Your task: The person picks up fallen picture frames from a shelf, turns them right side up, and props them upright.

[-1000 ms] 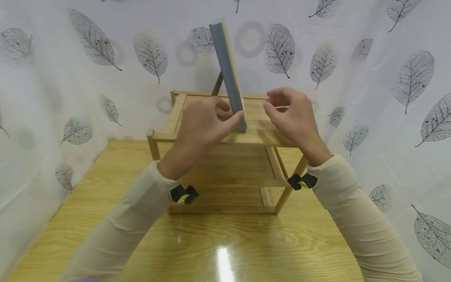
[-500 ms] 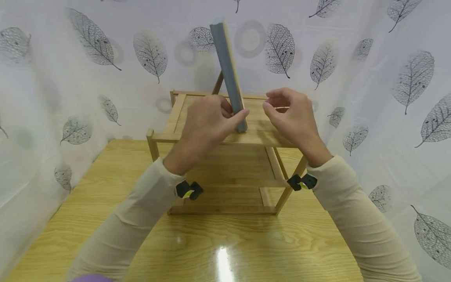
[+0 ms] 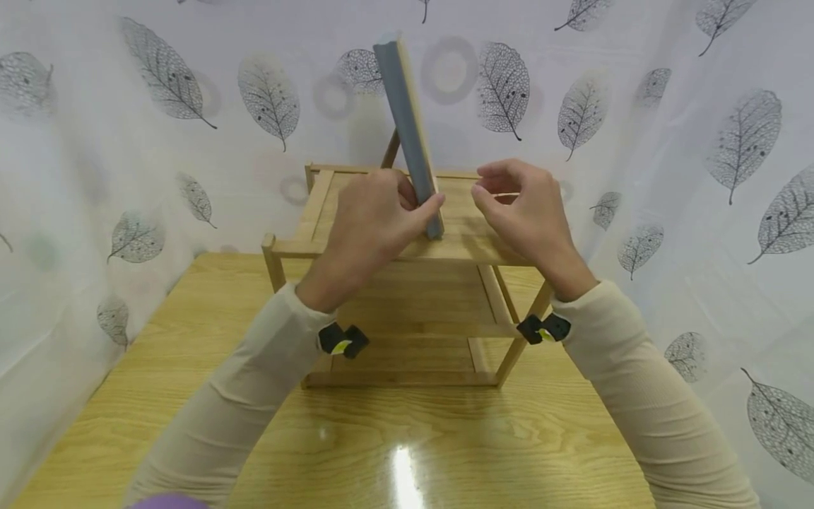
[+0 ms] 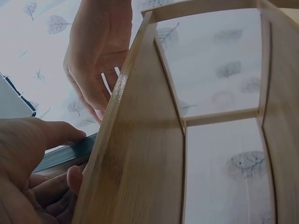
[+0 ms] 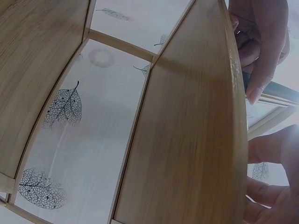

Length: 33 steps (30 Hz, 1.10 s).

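Observation:
A blue-grey picture frame (image 3: 407,120), seen nearly edge-on in the head view, stands tilted on the top board of a wooden shelf rack (image 3: 470,247). Behind it a wooden prop leg (image 3: 391,150) slants down to the board. My left hand (image 3: 372,219) pinches the frame's lower end, thumb along the near edge and fingers curled behind on the left side. In the left wrist view the thumb (image 4: 60,134) lies on the frame's blue edge. To the right, apart from the frame, my right hand (image 3: 528,205) hovers over the board with loosely bent fingers and nothing in them.
The rack has two lower shelves (image 3: 420,300) and stands on a wood-grain table (image 3: 509,438). A white leaf-print curtain (image 3: 267,42) hangs behind and at both sides. Something purple (image 3: 167,502) shows at the bottom left edge.
My left hand has moved slightly right and closed its thumb and fingers on the frame's lower end. The right hand and the frame have stayed in place.

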### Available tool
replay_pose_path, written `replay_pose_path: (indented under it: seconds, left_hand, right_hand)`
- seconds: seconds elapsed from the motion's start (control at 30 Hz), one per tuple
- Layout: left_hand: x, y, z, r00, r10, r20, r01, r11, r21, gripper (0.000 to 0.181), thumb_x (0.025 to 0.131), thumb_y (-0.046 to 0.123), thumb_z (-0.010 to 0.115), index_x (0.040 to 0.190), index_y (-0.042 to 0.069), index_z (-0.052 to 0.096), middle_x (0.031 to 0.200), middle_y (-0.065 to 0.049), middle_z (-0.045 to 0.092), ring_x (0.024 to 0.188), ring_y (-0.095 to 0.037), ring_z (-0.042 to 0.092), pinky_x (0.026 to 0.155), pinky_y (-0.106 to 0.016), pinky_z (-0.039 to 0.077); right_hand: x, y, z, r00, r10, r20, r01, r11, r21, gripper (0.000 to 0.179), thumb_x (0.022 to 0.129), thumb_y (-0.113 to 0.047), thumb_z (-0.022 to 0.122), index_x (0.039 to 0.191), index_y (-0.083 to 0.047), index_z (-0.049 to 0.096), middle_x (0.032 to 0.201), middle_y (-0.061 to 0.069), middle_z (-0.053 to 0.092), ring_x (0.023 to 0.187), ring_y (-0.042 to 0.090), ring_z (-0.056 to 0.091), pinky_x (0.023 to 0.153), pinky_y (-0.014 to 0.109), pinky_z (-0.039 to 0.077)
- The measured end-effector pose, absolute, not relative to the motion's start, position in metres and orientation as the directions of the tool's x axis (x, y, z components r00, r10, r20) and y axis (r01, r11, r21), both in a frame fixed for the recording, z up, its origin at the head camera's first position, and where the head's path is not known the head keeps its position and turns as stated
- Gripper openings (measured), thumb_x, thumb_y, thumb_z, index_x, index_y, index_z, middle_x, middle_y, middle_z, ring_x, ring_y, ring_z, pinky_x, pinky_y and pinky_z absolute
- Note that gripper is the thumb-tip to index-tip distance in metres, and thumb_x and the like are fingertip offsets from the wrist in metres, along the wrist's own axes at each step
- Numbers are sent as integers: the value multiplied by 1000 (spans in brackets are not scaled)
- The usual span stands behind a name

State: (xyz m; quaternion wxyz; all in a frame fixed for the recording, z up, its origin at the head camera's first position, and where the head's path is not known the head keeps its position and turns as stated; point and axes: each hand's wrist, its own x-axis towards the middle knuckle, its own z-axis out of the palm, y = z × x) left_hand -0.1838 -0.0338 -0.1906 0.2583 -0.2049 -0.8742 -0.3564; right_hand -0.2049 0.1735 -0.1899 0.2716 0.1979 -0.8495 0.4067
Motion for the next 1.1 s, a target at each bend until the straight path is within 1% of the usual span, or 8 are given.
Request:
replay_pose_path:
  seconds: [0.4, 0.63, 0.73, 0.9, 1.1]
  left_hand:
    - [-182, -38, -189, -771, 188, 608, 564, 645, 516, 30, 94, 32, 72, 80, 6, 76, 65, 2, 70, 53, -12, 59, 49, -29, 43]
    - [-181, -40, -187, -788, 192, 584, 545, 659, 519, 30, 95, 33, 70, 81, 6, 75, 64, 2, 69, 52, -13, 59, 46, -28, 42]
    - [-180, -41, -187, -789, 195, 583, 544, 663, 515, 30, 95, 32, 70, 83, 5, 75, 66, 1, 70, 52, -13, 59, 46, -28, 42]
    - [-180, -43, -187, -788, 201, 581, 544, 669, 506, 30, 95, 30, 70, 86, 2, 75, 70, -2, 72, 53, -13, 61, 46, -26, 44]
    - [-178, -47, -186, -807, 187, 560, 519, 678, 520, 31, 95, 32, 70, 83, 3, 74, 68, -1, 71, 53, -14, 60, 45, -26, 43]
  right_hand:
    - [-205, 174, -190, -785, -118, 608, -548, 591, -592, 26, 94, -11, 66, 114, 4, 70, 106, 19, 73, 97, 27, 70, 88, 37, 59]
    - [-206, 173, -191, -789, -117, 604, -547, 582, -602, 25, 94, -10, 66, 114, 5, 70, 106, 19, 73, 97, 27, 70, 88, 36, 59]
    - [-206, 174, -191, -787, -117, 605, -549, 580, -602, 25, 94, -10, 66, 114, 5, 70, 105, 19, 73, 96, 27, 70, 88, 37, 59]
    - [-206, 174, -192, -789, -116, 603, -545, 585, -600, 25, 94, -11, 65, 114, 4, 70, 105, 18, 73, 97, 27, 70, 87, 34, 58]
    - [-206, 174, -191, -793, -113, 598, -537, 594, -599, 26, 94, -11, 65, 114, 4, 70, 105, 18, 73, 97, 27, 70, 87, 33, 58]
